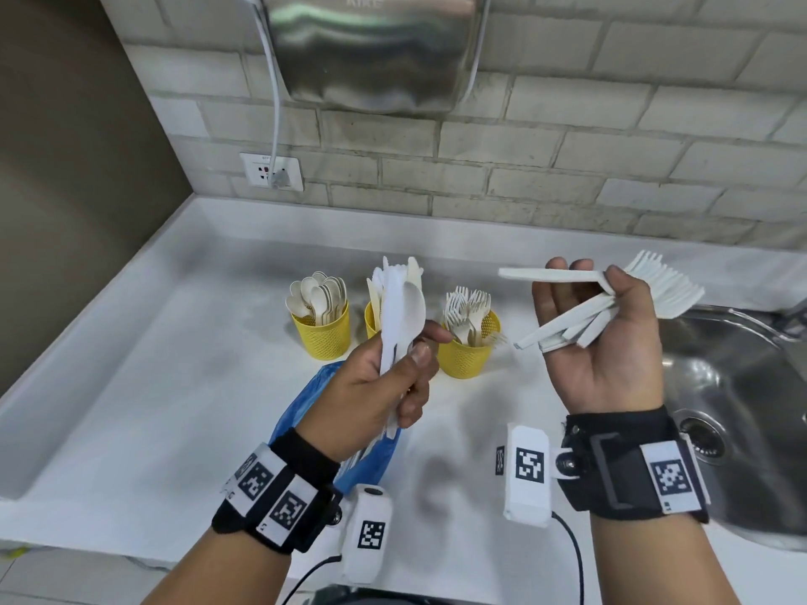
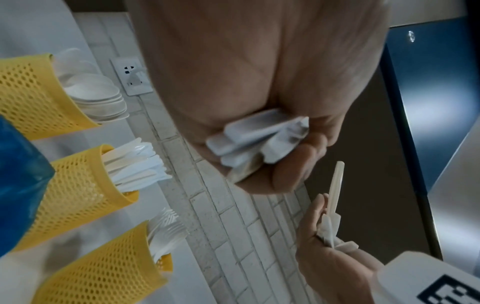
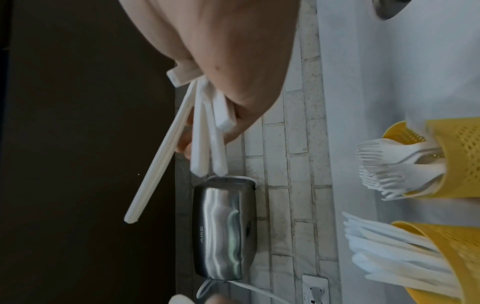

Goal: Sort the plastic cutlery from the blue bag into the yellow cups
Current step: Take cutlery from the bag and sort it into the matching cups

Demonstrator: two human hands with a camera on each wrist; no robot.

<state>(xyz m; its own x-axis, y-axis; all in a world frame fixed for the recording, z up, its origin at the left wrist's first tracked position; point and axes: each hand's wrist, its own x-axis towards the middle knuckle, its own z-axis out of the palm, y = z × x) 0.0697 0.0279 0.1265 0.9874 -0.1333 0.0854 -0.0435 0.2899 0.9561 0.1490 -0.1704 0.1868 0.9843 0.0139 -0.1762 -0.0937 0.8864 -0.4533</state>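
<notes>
My left hand [image 1: 404, 369] grips an upright bundle of white mixed cutlery [image 1: 401, 307], a spoon at its front, above the blue bag [image 1: 305, 412]. In the left wrist view the handle ends [image 2: 257, 139] stick out of that fist. My right hand [image 1: 607, 342], palm up, holds a fanned bunch of white forks [image 1: 655, 286] under the thumb, tines pointing right; their handles [image 3: 200, 133] show in the right wrist view. Three yellow mesh cups stand in a row: spoon cup [image 1: 321, 338], knife cup [image 2: 78, 189] half hidden behind the bundle, fork cup [image 1: 465, 355].
A steel sink [image 1: 733, 386] lies right of the white counter [image 1: 153, 386], under my right hand. On the tiled wall hang a steel hand dryer [image 1: 371, 50] and a socket [image 1: 270, 172] with its cable. A dark wall closes the left side.
</notes>
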